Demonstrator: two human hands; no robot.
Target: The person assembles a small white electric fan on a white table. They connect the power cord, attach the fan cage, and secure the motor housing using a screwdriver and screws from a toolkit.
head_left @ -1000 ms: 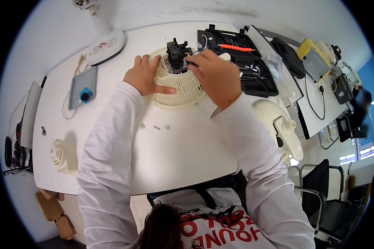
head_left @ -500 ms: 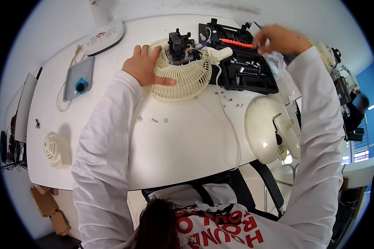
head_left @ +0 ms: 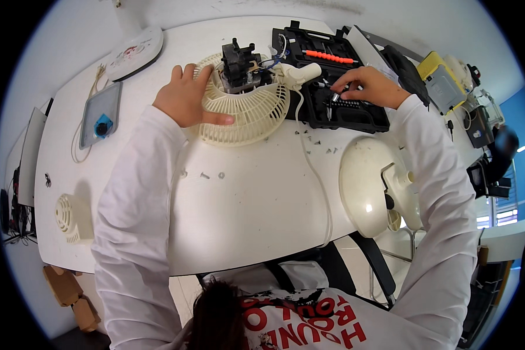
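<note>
One cream fan cage (head_left: pixel 239 125) lies flat, neck (head_left: pixel 303 74) pointing right.

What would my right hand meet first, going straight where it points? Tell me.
Pointing left over the black tool case, your right hand would probably meet the cream fan neck first, though depth is unclear.

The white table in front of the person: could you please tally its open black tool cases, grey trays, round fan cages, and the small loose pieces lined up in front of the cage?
Open black tool case: 1
Grey tray: 1
Round fan cage: 1
Small loose pieces: 3
Total: 6
</note>
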